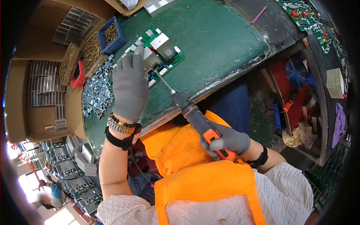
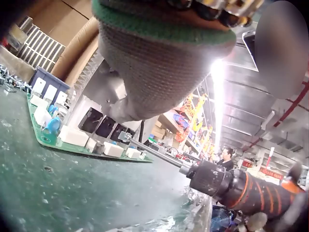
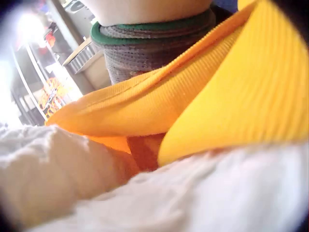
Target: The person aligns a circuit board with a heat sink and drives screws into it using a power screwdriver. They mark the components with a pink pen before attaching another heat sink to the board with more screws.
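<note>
A green circuit board (image 1: 173,64) with white connectors and silver heat sinks (image 1: 162,42) lies on the green bench. My gloved left hand (image 1: 131,80) holds it by the nearer heat sink, the thumb in front beside black components (image 2: 106,126); the other fingertips are partly hidden behind it. My gloved right hand (image 1: 234,141) grips a black and orange electric screwdriver (image 1: 197,118). Its long bit (image 2: 159,153) reaches the row of black components, at a small metal piece (image 2: 124,137). In the right wrist view, only the glove cuff (image 3: 145,53) shows behind orange cloth.
Left of the board lie a heap of small metal clips (image 1: 98,90), a blue bin (image 1: 119,40) of screws and a red bin (image 1: 79,77). Cardboard boxes (image 1: 71,112) stand beyond. The bench's front edge (image 1: 225,80) runs just below the board. A pink pen (image 1: 258,15) lies far right.
</note>
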Available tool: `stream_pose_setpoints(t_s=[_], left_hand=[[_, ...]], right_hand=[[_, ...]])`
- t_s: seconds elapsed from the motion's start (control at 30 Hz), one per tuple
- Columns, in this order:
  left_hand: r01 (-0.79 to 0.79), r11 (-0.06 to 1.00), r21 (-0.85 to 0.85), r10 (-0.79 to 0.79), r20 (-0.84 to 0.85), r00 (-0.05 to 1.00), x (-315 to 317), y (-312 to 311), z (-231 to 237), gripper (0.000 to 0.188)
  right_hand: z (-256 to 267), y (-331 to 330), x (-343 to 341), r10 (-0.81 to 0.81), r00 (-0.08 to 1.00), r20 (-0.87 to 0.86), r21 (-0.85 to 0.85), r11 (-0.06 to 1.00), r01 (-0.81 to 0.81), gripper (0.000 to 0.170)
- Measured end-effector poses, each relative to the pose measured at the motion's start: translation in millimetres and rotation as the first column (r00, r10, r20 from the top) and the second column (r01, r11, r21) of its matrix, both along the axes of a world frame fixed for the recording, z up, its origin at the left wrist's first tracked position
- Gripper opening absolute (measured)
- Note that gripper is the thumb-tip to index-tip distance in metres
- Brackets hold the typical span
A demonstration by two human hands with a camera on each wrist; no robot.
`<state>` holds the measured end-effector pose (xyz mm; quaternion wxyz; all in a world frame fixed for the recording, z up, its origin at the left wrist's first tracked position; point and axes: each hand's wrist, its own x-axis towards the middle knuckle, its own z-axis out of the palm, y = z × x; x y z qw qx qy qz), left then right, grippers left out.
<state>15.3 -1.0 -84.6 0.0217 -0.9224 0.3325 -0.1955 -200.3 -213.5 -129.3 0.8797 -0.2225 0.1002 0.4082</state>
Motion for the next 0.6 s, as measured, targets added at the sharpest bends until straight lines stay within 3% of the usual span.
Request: stream_pose_setpoints(t_s=[0.07, 0.2, 0.27, 0.37, 0.6], left_hand=[[-0.009, 1.0, 0.005, 0.01, -0.005, 1.0, 0.3, -0.2, -0.4, 0.064], [0.018, 1.0, -0.017, -0.018, -0.01, 1.0, 2.9, 0.9, -0.4, 0.064], [0.03, 0.999, -0.019, -0.03, -0.012, 0.999, 3.5, 1.6, -0.8, 0.064], [0.026, 0.999, -0.03, -0.027, -0.032, 0.999, 3.7, 1.9, 0.2, 0.064], [-0.007, 1.0, -0.016, 0.006, -0.038, 0.999, 0.9, -3.1, 3.9, 0.056]], right_hand=[[5.3, 2.4, 2.6, 0.03, 0.997, 0.065, -0.216, 0.976, -0.015, 0.042], [-0.5, 3.6, 0.2, -0.016, 0.997, 0.072, -0.172, 0.985, 0.028, 0.053], [1.2, 3.8, 0.9, 0.001, 0.995, 0.099, -0.27, 0.962, 0.026, 0.065], [2.0, 2.2, 2.3, 0.008, 0.993, 0.116, -0.267, 0.963, 0.023, 0.072], [-0.4, 3.5, 2.0, 0.028, 0.993, 0.119, -0.291, 0.957, 0.008, 0.076]])
